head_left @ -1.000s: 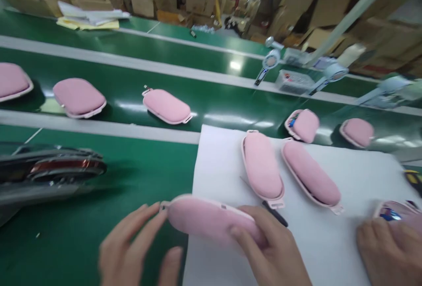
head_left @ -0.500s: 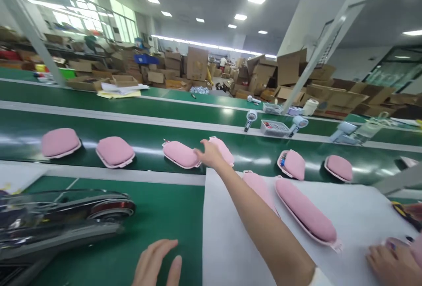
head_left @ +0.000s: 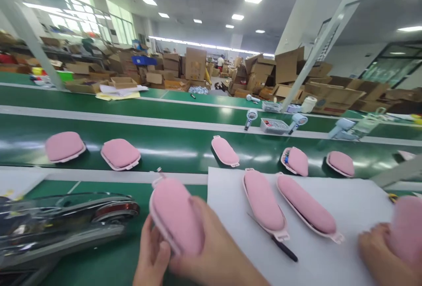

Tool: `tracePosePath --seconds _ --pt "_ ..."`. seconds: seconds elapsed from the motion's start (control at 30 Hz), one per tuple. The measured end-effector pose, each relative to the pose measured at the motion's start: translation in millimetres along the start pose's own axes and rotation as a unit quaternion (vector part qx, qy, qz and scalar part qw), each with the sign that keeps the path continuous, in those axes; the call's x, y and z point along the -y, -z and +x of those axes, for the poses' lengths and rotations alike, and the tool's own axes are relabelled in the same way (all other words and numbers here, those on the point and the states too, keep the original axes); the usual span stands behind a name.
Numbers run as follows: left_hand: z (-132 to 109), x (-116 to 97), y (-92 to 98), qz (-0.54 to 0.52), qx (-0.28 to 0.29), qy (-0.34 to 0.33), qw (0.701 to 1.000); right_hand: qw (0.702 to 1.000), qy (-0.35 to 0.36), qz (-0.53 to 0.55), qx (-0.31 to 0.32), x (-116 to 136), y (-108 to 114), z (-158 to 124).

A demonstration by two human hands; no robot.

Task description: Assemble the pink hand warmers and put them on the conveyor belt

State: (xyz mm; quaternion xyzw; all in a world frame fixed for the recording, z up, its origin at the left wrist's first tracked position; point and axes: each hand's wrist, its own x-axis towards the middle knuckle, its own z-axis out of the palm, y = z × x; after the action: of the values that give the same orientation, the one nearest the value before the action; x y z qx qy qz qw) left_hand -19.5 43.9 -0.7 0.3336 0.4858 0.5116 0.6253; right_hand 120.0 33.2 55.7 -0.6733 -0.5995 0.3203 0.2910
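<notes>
Evidently the inspecting step is in hand: the right hand and left hand together grasp a pink pouch just above the green table, and next it likely needs turning over with care.

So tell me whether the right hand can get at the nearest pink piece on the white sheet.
Probably yes, once freed: the right hand holds a pink piece, and the nearest sheet piece lies uncovered beside it.
</notes>
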Motion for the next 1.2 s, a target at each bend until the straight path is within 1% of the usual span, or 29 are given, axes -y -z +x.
tracePosePath --seconds 0.07,0.1,0.13,0.2,0.23,0.27,0.3,0.33,0.37,0.4,0.43,0.5,0.53,0.6,0.67,0.7,0.8,0.87,0.9,0.97,1.03,1.07,1.1,1.13,1.2 --pt "-6 -6 -9.0 -0.026 0.066 0.092 0.993 0.997 0.002 0.073 -0.025 -9 -8 -42" --pt "-10 -9 -14.4 -0.034 0.106 0.125 0.986 0.994 0.012 0.108 -0.030 -14 -9 -56" --pt "-13 -12 -19.9 -0.039 0.135 0.148 0.979 0.990 0.020 0.135 -0.027 -20 -7 -66" --pt "-17 -16 -29.8 -0.054 0.163 0.167 0.971 0.986 0.015 0.162 -0.021 -36 -1 -75" --pt "-16 -17 -33.4 -0.078 0.176 0.184 0.964 0.988 -0.001 0.147 -0.038 -46 2 -77" --pt "-15 -16 -35.7 -0.099 0.188 0.209 0.955 0.991 -0.017 0.111 -0.076 -57 5 -79" --pt "-12 -15 -36.5 -0.115 0.196 0.232 0.946 0.990 -0.024 0.056 -0.128 -68 6 -80" --pt "-10 -13 -36.0 -0.127 0.201 0.253 0.938 0.983 -0.017 -0.006 -0.181 -78 7 -81" --pt "-7 -10 -34.5 -0.131 0.201 0.276 0.931 0.972 0.006 -0.067 -0.224 -86 6 -83" --pt "-5 -8 -32.2 -0.129 0.198 0.302 0.924 0.960 0.039 -0.121 -0.249 -92 6 -85" --pt "-4 -6 -29.8 -0.124 0.195 0.330 0.915 0.950 0.076 -0.166 -0.253 -96 6 -86" --pt "-4 -5 -26.0 -0.115 0.198 0.377 0.897 0.941 0.135 -0.218 -0.223 -96 7 -86" --pt "-4 -6 -25.1 -0.114 0.203 0.390 0.891 0.941 0.157 -0.224 -0.198 -94 9 -85" --pt "-6 -11 -25.3 -0.119 0.208 0.391 0.889 0.950 0.200 -0.198 -0.136 -88 15 -79" --pt "-7 -15 -26.8 -0.126 0.205 0.385 0.891 0.961 0.216 -0.153 -0.081 -85 22 -73" --pt "-7 -17 -27.4 -0.127 0.201 0.385 0.892 0.966 0.208 -0.140 -0.063 -84 25 -71" --pt "-4 -16 -27.1 -0.125 0.195 0.381 0.895 0.981 0.128 -0.143 -0.039 -84 29 -69" --pt "-3 -12 -25.7 -0.129 0.201 0.379 0.894 0.989 0.091 -0.115 -0.016 -80 30 -69" --pt "-3 -10 -25.1 -0.136 0.208 0.379 0.891 0.995 0.073 -0.072 -0.001 -76 31 -69" --pt "-4 -7 -24.8 -0.161 0.232 0.382 0.880 0.997 0.027 0.062 0.036 -66 32 -66" --pt "-5 -5 -25.8 -0.191 0.254 0.383 0.867 0.977 -0.008 0.193 0.088 -56 33 -60" --pt "-6 -5 -26.7 -0.201 0.262 0.382 0.863 0.969 -0.012 0.226 0.101 -51 33 -56" --pt "-7 -5 -27.7 -0.207 0.267 0.379 0.861 0.968 -0.004 0.231 0.098 -48 32 -51" --pt "-7 -5 -28.7 -0.210 0.270 0.373 0.863 0.974 0.012 0.211 0.079 -46 31 -47" --pt "-9 -5 -30.1 -0.212 0.271 0.354 0.870 0.989 0.048 0.139 0.005 -43 29 -39"
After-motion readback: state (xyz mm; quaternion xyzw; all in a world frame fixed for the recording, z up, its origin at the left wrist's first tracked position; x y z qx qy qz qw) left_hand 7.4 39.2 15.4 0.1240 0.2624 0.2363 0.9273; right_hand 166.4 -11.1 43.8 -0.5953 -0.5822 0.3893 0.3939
